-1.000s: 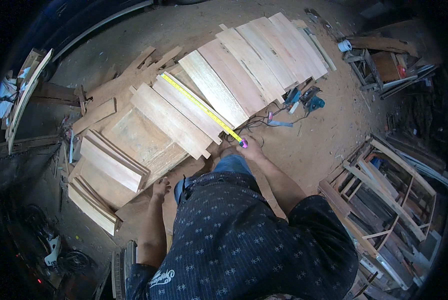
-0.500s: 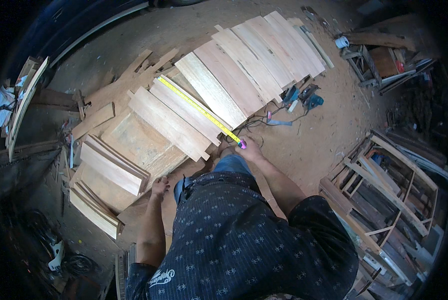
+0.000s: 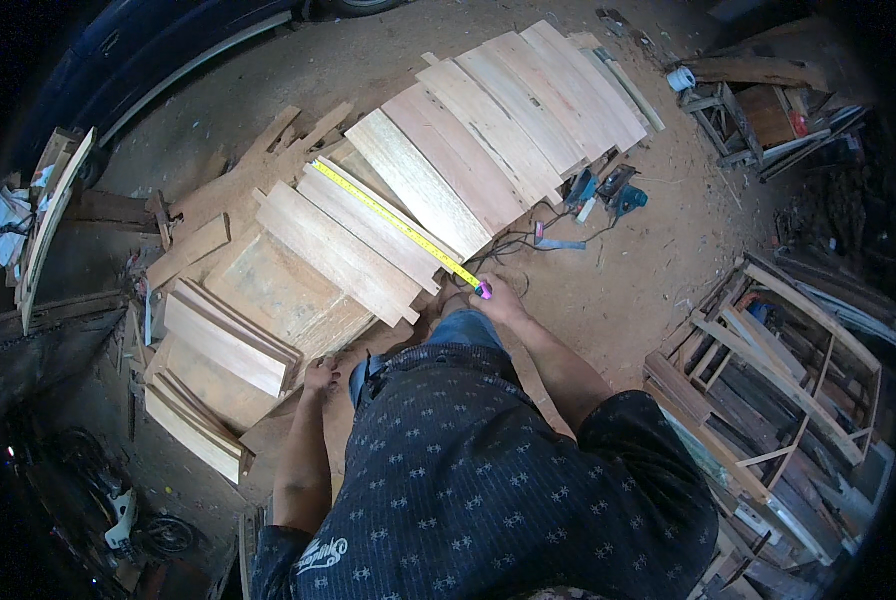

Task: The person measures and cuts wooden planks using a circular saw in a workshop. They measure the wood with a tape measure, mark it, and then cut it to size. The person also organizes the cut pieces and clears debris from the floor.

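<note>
My right hand is closed around a tape measure with a pinkish-purple case. Its yellow blade runs out straight, away from me, lengthwise over a pale wooden board with a notched near end. To the left lies another notched board. My left hand hangs low beside the near edge of a plywood sheet, close to a stack of curved wooden pieces. Its fingers are loosely bent and apart, with nothing visible in them.
A row of wide planks extends to the far right. Beside it are a teal power tool and its dark cable on the dusty floor. More curved pieces lie at left. A wooden frame stands at right, a dark vehicle at far left.
The view has shifted very slightly. Both hands, the tape measure and the boards stay essentially where they were.
</note>
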